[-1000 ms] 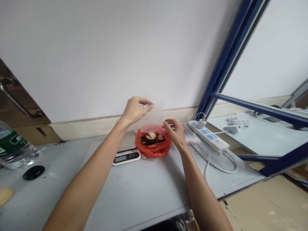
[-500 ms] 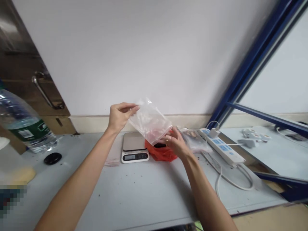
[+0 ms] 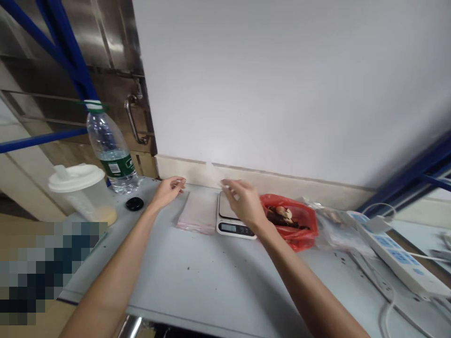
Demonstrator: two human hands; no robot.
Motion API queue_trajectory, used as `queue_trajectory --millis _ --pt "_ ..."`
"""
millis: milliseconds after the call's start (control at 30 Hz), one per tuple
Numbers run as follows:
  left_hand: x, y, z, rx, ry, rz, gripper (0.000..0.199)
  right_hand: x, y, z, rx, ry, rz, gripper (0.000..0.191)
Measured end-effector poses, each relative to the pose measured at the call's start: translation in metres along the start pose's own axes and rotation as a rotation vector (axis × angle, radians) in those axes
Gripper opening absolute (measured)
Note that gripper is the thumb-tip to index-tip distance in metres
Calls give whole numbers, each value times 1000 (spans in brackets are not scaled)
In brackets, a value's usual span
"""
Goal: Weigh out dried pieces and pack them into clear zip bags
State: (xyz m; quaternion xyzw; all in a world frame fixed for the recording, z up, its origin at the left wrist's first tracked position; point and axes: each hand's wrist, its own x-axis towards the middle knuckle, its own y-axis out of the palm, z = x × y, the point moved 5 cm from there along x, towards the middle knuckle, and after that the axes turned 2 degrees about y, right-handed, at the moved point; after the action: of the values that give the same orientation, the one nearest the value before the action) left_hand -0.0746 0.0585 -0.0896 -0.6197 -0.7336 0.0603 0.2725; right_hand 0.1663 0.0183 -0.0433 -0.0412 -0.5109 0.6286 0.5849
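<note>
Head view: the right hand (image 3: pixel 244 202) has its fingers pinched together on a thin clear bag (image 3: pixel 213 172), raised near the scale (image 3: pixel 236 229). The left hand (image 3: pixel 168 191) holds its fingers loosely parted — nothing shows in them — beside a bag stack (image 3: pixel 199 213) on the bench (image 3: pixel 207 291). Apparently one bag is being handled; the next move calls for a light, steady pinch.

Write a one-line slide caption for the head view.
Right hand pinching a clear bag near a digital scale and open red bag, left hand beside a stack of plastic sleeves.
</note>
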Motion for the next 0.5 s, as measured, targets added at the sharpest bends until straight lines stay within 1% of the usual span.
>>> queue_trajectory --millis 67,100,167,200,267,367,433,500 --pt "-1 -9 7 51 1 17 56 -1 26 23 -250 -152 254 34" --pt "-1 -11 7 80 11 29 53 -6 38 32 -354 -203 389 37" --pt "-3 -7 3 136 49 80 45 -17 58 41 -506 -252 600 36" --pt "-5 -1 1 162 72 123 41 -23 64 42 -555 -259 669 35" --pt "-11 14 -5 211 115 249 34 -32 72 43 -609 -264 746 35" --pt "-21 39 -9 296 168 426 28 -41 75 41 -629 -277 785 36" --pt "-26 50 -10 374 195 487 29 -45 76 42 -627 -312 794 35" --pt "-29 58 -11 466 214 513 33 -50 76 43 -625 -366 784 34"
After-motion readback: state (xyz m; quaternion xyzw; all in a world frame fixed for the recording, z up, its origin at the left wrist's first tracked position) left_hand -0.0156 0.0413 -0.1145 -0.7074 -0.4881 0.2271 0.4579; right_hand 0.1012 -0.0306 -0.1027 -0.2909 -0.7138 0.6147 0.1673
